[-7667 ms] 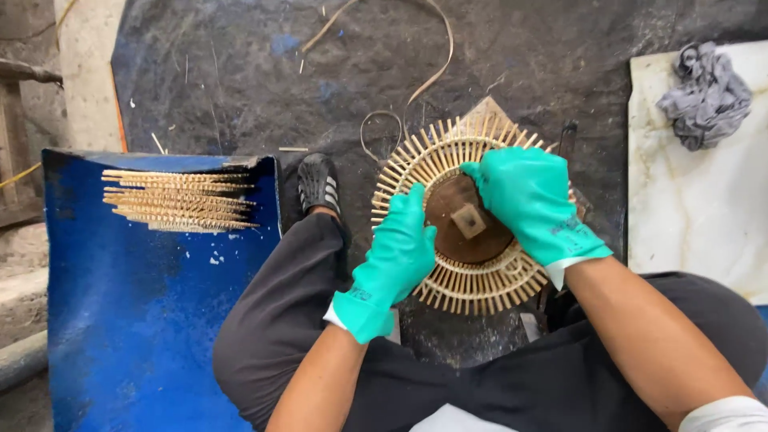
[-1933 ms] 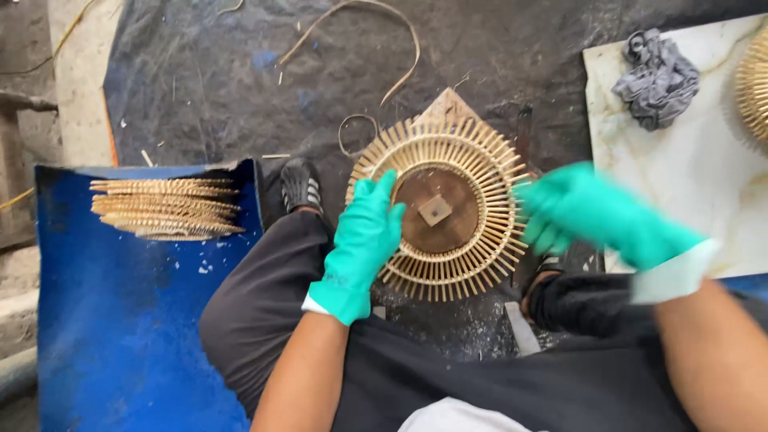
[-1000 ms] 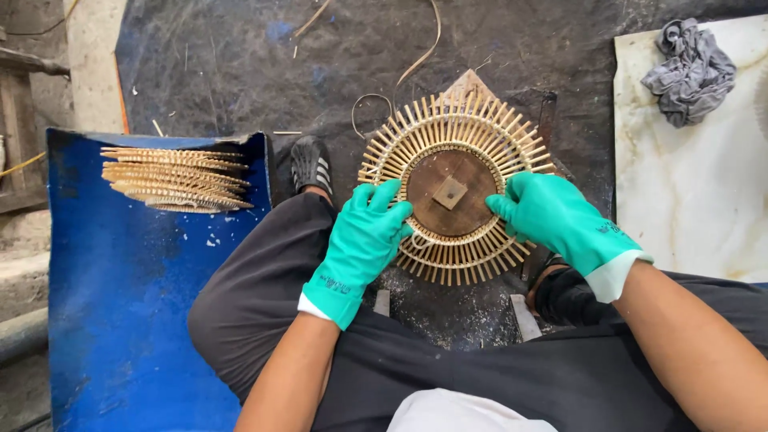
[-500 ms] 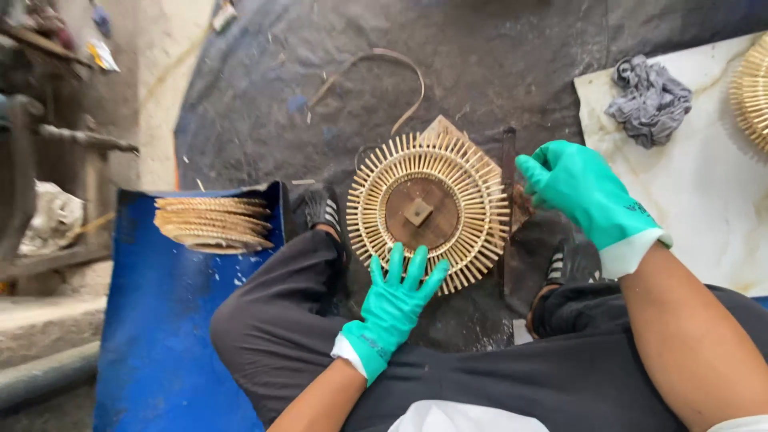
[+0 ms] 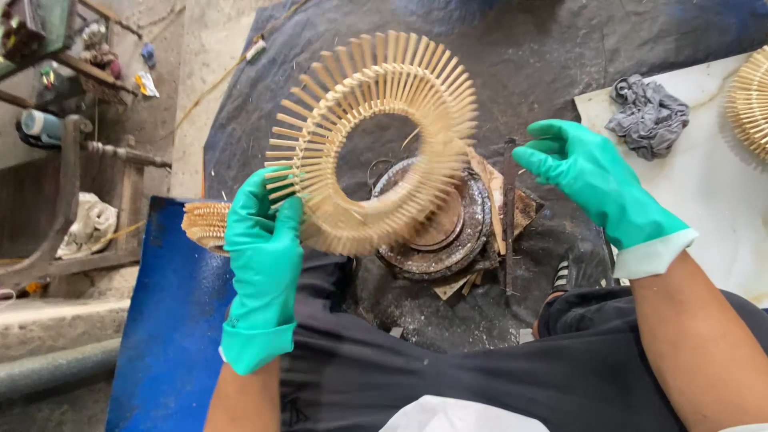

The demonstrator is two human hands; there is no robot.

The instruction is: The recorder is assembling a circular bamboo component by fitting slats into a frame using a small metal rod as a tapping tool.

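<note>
My left hand (image 5: 264,240), in a green rubber glove, grips the lower left rim of a round ring of pale wooden sticks (image 5: 376,136) and holds it tilted up in the air. Below it lies a dark round metal mould (image 5: 448,232) on wooden scraps. My right hand (image 5: 588,176), also gloved in green, hovers to the right of the ring with its fingers apart and nothing in them, just above a dark metal bar (image 5: 508,208).
A blue board (image 5: 172,336) at the left carries a stack of finished stick rings (image 5: 204,222). A white slab (image 5: 712,184) at the right holds a grey rag (image 5: 648,116) and another stick ring (image 5: 750,100). Black sheeting (image 5: 520,64) covers the ground; my dark-trousered legs are below.
The stick ring has been lifted off the mould by my left hand and tilted up. My right hand has let go and drawn off to the right. The camera has come closer.
</note>
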